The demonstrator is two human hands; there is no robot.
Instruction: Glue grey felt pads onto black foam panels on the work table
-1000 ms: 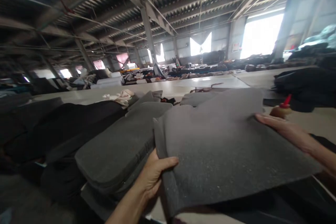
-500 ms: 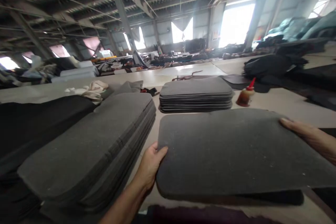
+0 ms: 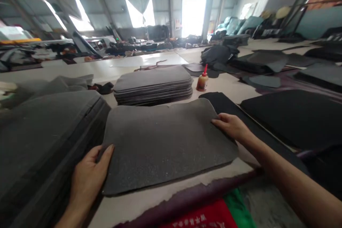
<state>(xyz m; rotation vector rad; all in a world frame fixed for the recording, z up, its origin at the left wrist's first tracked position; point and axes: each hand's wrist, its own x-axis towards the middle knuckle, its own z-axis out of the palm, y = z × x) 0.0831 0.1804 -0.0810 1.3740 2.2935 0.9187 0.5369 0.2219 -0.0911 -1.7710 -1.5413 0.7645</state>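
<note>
Here we hold one flat, dark grey foam sheet with rounded corners [image 3: 165, 142] lying on the pale worktable [image 3: 149, 203], directly in front of us. The left hand [image 3: 88, 178] grips the sheet's near left corner, thumb on top and the remaining fingers apparently tucked beneath the edge. The right hand [image 3: 231, 126] rests on the far right edge, fingers curled over it; whether they pinch the edge or only press on it we cannot tell.

To handle this sheet well, we judge the following points important:

1. Keep both hands at opposite edges so the thin foam stays taut and does not fold.
2. Move both hands together; an uneven pull is likely to buckle the middle.
3. Keep the sheet clear of the tall stack of matching grey foam sheets [image 3: 45, 131] just beside it on the left, and of the lower stack of grey sheets [image 3: 153, 85] beyond it.
4. Avoid sweeping toward the small brown bottle with a red nozzle [image 3: 202, 80], which stands near the far right corner and could tip.
</note>
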